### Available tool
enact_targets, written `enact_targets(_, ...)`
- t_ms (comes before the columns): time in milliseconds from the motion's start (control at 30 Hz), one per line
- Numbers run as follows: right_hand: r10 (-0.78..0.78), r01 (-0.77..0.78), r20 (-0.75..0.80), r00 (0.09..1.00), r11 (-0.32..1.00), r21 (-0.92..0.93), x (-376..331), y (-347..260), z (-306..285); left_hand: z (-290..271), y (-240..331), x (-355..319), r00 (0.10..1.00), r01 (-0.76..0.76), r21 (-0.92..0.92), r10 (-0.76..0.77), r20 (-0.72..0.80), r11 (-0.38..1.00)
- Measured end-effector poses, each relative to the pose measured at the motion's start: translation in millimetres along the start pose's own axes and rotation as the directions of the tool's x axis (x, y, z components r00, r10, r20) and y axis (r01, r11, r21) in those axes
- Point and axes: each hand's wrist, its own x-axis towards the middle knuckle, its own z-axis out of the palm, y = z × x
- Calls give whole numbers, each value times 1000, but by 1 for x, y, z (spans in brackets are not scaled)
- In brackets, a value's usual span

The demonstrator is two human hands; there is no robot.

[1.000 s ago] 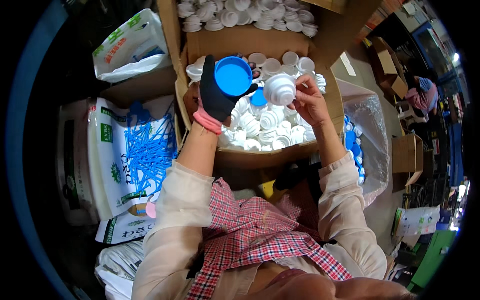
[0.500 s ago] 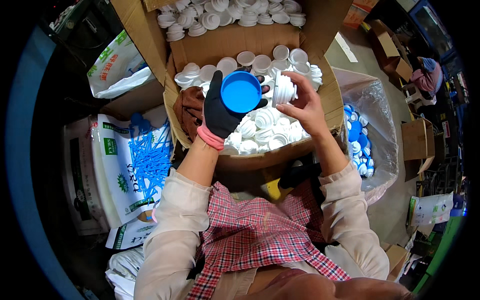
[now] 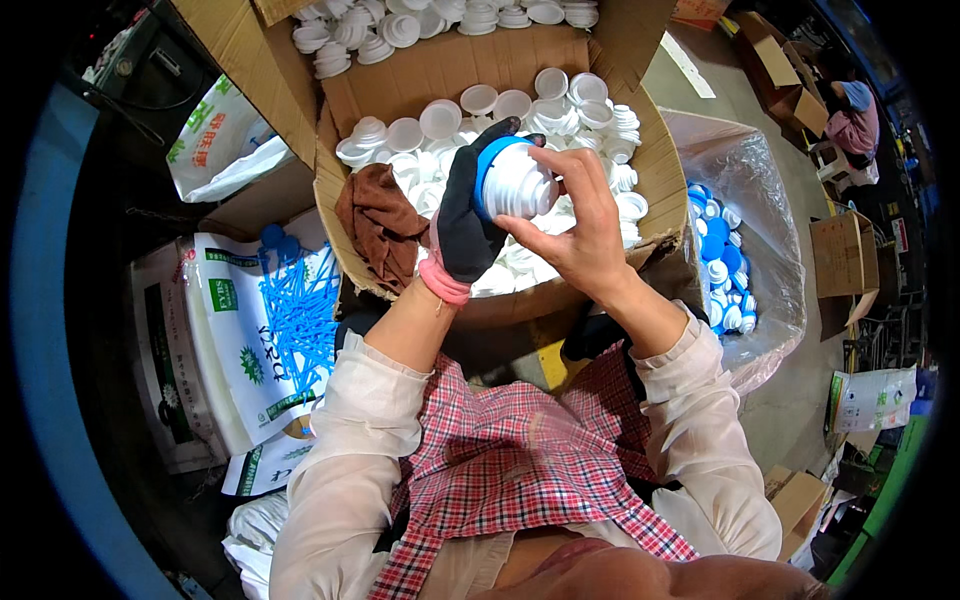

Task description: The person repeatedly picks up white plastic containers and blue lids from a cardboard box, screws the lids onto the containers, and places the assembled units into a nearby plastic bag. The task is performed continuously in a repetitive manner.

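My left hand (image 3: 462, 220), in a black glove with a pink cuff, holds a round blue cap (image 3: 487, 165). My right hand (image 3: 575, 225), bare, presses a white ribbed plastic insert (image 3: 520, 185) into that blue cap. Both hands meet above an open cardboard box (image 3: 655, 175) filled with several white plastic inserts (image 3: 440, 120). A brown cloth (image 3: 380, 220) lies in the box's left corner, just left of my gloved hand.
A clear plastic bag (image 3: 745, 200) on the right holds several blue and white assembled caps (image 3: 720, 270). White sacks with green print (image 3: 225, 340) hold blue plastic pieces (image 3: 300, 310) on the left. A second box of white inserts (image 3: 400, 25) stands behind. A person (image 3: 850, 110) sits at far right.
The blue cap and white insert, held apart before, are now pushed together between my hands. My hands have dropped lower over the box.
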Motion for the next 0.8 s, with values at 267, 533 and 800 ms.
enact_targets(267, -30, 30, -2, 1000, 999, -10, 3, -7, 1, -4, 8, -1, 996, -90, 104, 89, 9, 991)
enact_targets(533, -18, 22, 71, 997, 998, -55, 6, -7, 2, 1, 25, -2, 990, 127, -136, -133, -40, 983)
enact_targets(800, 730, -670, 153, 666, 496, 552, 6, 27, 13, -1, 6, -6, 997, 73, 344, -80, 6, 936)
